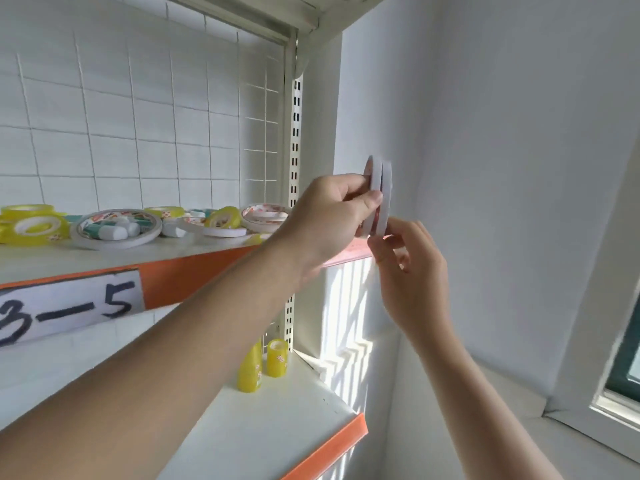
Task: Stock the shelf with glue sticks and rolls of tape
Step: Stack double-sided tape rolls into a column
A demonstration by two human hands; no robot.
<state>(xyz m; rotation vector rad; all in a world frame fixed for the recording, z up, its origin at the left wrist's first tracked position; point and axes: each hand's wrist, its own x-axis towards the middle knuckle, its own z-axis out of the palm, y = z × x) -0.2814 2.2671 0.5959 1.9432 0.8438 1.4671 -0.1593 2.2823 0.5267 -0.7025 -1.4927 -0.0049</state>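
So there's a white metal shelf unit (294,140) with a wire grid back, set against a white tiled wall (104,109); the upper shelf (86,258) has an orange front edge and a handwritten paper label (65,306) reading "3-5" stuck on it; the lower shelf (277,410) has the same orange trim. On the upper shelf there's a jumble of stock: yellow tape rolls (33,225) at the left, flat white double-sided tape rolls (116,228) lying down, and a few glue sticks (110,232) with white caps resting inside and between them. Down on the lower shelf two small yellow tape rolls (277,356) stand upright near the back post. Off the right end of the upper shelf, both hands are up in the air; the left hand (329,216) is curled around two thin white tape rolls (379,192) held on edge side by side, thumb across them; the right hand (408,258) pinches the bottom edge of the same pair with its fingertips.
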